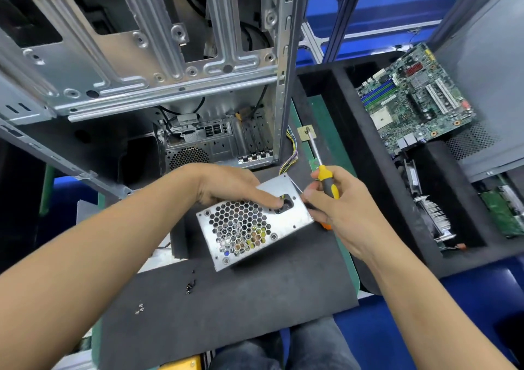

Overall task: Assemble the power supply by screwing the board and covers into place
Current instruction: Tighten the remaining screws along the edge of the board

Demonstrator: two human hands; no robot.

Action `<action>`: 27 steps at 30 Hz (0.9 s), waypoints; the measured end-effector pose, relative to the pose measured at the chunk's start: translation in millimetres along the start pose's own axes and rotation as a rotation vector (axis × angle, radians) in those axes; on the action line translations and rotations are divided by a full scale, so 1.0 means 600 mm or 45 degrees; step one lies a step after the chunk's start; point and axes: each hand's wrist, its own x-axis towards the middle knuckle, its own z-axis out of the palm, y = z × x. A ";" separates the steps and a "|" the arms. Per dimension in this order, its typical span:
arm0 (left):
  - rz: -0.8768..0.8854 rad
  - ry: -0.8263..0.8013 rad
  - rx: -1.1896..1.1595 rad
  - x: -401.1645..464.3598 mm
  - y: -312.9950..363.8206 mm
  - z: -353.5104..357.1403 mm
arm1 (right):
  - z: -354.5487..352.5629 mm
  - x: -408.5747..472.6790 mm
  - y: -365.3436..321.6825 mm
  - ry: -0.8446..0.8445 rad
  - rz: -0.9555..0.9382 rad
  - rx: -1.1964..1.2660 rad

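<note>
A silver power supply box [295, 219] with a honeycomb grille stands tilted on the dark foam mat [255, 298], its wire bundle [289, 162] trailing behind. My left hand [226, 185] grips its top edge, with fingers reaching down to the black socket opening. My right hand [340, 208] holds a yellow and black screwdriver [327, 181] by the handle and touches the box's right side. The screwdriver's shaft points away from me, toward a small brass plate [306, 133]. Loose black screws [190, 284] and silver screws [139, 308] lie on the mat to the lower left.
An open silver computer case [158, 66] towers behind the box. Black foam trays [368, 148] on the right hold a green motherboard [416, 100], a heatsink [433, 216] and another board [504, 210]. A grey panel [487, 57] leans at far right.
</note>
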 end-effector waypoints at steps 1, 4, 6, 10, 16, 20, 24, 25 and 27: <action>0.001 0.012 -0.022 0.003 0.000 0.005 | 0.000 -0.002 0.000 0.008 -0.014 -0.010; 0.024 0.136 -0.025 0.006 -0.001 0.022 | 0.000 -0.006 0.003 0.016 -0.038 -0.009; 0.024 0.193 -0.054 0.007 -0.001 0.033 | -0.002 -0.009 0.006 0.020 -0.043 -0.010; 0.015 0.279 -0.125 0.005 -0.003 0.042 | -0.001 -0.013 0.014 0.052 -0.064 -0.015; 0.095 0.314 -0.138 0.006 -0.010 0.044 | -0.001 -0.016 0.018 0.050 -0.106 -0.059; 0.151 0.330 -0.137 0.008 -0.015 0.040 | -0.001 -0.016 0.022 0.059 -0.155 -0.200; 0.197 0.327 -0.140 0.012 -0.019 0.036 | 0.000 -0.015 0.027 0.096 -0.187 -0.310; 0.197 0.313 -0.157 0.011 -0.019 0.036 | 0.000 -0.014 0.028 0.109 -0.211 -0.348; 0.181 0.276 -0.199 0.009 -0.018 0.036 | 0.001 -0.014 0.030 0.136 -0.258 -0.414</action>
